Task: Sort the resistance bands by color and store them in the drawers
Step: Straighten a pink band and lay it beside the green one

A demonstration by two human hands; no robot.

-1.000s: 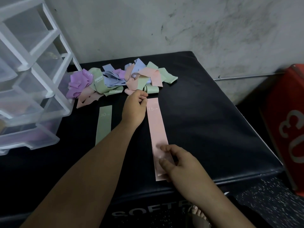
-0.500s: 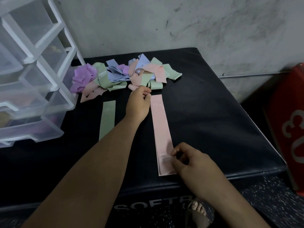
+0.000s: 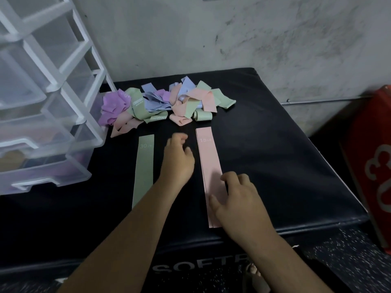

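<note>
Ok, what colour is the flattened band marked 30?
Pale green. The flattened band shows best in the head view, the only one here.

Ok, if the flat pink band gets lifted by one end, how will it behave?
Probably floppy: the pink band lies dead flat, and same-coloured bands in the pile sit folded and curled. Likely light, since it looks like a thin strip. Pushed, it may bunch rather than slide on the black pad.
</note>
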